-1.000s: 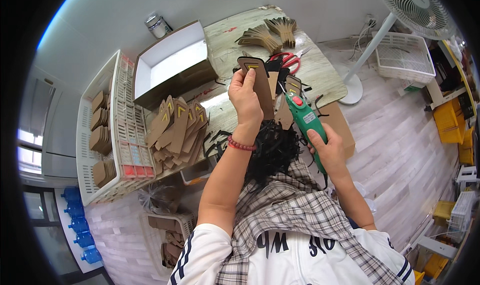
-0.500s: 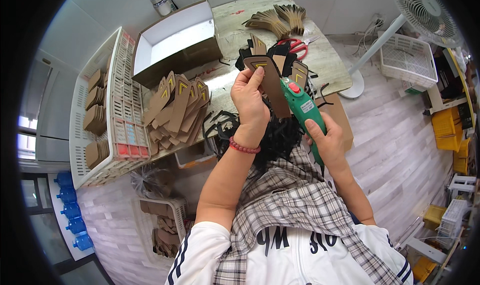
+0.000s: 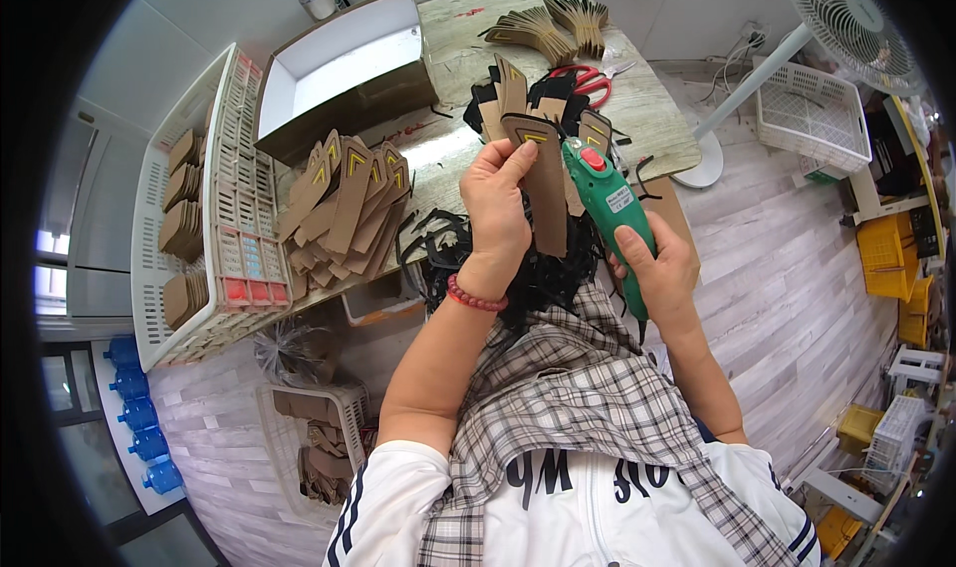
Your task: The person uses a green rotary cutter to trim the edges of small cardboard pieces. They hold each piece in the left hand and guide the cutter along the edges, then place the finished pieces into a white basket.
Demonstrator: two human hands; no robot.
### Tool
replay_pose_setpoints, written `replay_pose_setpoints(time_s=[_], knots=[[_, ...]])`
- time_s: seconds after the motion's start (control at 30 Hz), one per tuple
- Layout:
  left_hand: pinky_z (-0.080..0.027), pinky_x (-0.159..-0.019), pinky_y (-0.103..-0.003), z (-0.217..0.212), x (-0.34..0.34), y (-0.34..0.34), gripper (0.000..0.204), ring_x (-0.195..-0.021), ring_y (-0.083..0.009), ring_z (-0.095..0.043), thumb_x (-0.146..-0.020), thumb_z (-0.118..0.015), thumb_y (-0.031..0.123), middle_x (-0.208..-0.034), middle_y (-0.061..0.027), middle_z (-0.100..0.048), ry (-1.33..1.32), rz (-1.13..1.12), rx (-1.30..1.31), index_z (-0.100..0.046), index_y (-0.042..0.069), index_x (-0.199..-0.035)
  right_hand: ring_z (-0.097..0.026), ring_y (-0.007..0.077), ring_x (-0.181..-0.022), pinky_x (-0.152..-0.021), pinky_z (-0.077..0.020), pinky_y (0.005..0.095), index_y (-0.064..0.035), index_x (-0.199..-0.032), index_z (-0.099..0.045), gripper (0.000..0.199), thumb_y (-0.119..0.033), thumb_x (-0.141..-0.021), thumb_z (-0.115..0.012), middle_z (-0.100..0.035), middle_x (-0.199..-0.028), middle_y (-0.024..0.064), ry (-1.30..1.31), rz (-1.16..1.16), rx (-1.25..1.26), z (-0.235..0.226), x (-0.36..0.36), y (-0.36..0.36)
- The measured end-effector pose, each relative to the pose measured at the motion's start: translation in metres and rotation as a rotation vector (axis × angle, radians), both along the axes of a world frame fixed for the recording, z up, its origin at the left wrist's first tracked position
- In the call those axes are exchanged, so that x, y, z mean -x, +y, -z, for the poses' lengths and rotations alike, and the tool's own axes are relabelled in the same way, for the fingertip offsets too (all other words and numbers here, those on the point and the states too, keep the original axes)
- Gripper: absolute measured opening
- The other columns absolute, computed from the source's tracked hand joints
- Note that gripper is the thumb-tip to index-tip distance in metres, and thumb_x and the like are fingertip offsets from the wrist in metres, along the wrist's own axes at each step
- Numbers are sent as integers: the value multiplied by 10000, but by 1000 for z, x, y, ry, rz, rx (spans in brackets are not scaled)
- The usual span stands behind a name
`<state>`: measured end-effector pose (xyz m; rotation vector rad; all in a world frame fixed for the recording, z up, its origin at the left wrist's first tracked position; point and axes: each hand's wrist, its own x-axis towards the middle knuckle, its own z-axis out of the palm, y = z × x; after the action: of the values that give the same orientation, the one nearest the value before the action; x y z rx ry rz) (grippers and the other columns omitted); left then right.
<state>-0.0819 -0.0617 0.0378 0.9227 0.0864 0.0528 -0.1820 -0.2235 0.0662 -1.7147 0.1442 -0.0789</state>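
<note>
My left hand [image 3: 499, 191] pinches a flat brown strap piece [image 3: 545, 204] near its rounded, black-edged top, just below a yellow chevron mark. The strap piece hangs nearly upright, its lower end over a tangle of black strips [image 3: 461, 253] at the table edge. Wrapped round a green electric hand tool [image 3: 609, 201] with a red switch, my right hand [image 3: 657, 273] holds it slanted beside the strap piece. The tool's head is close to the piece's right edge; whether they touch I cannot tell. Behind stand more brown pieces [image 3: 511, 91] with black ends.
Loose brown pieces [image 3: 344, 209] with yellow marks are heaped on the table's left side, beside an open box [image 3: 339, 69] and a white crate [image 3: 249, 169]. Red-handled scissors [image 3: 596, 87] and fanned bundles [image 3: 536, 34] are farther back. A standing fan [image 3: 846, 24] is at right.
The strap piece has turned more upright in my left hand, its lower end moving left and down. The gap between it and the green tool has grown slightly; my right hand has lowered a little.
</note>
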Motion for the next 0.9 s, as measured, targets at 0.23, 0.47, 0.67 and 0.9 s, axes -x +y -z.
replay_pose_setpoints(time_s=[0.23, 0.47, 0.67, 0.9], knots=[[-445, -662, -188, -9, -6, 15, 96, -712, -50, -550, -889, -618, 65, -821, -6, -646, -108, -7, -176, -651, -21, -915, -513, 63, -556, -513, -415, 220, 12, -957, -610, 313, -287, -879, -660, -570, -674, 16, -11, -44, -21, 1, 2, -3], [-439, -636, -186, -16, -10, 27, 125, -696, -41, -538, -889, -613, 76, -800, 2, -642, -173, 55, -346, -664, -37, -908, -508, 64, -557, -515, -415, 220, 14, -960, -608, 314, -285, -880, -661, -568, -671, 15, -8, -76, -28, 0, 2, -5], [-426, -622, -180, -18, -9, 33, 121, -686, -33, -524, -880, -616, 73, -771, 18, -630, -173, 130, -439, -672, -33, -892, -508, 62, -560, -517, -417, 220, 14, -968, -609, 321, -289, -878, -663, -566, -672, 14, -3, -85, -34, -2, 2, -6], [-410, -609, -183, -15, -9, 38, 128, -668, -24, -493, -871, -624, 89, -733, 44, -598, -214, 245, -546, -666, -31, -868, -508, 58, -561, -521, -419, 214, 11, -996, -612, 324, -289, -881, -660, -565, -684, 9, -20, -105, -35, -2, 1, -8]])
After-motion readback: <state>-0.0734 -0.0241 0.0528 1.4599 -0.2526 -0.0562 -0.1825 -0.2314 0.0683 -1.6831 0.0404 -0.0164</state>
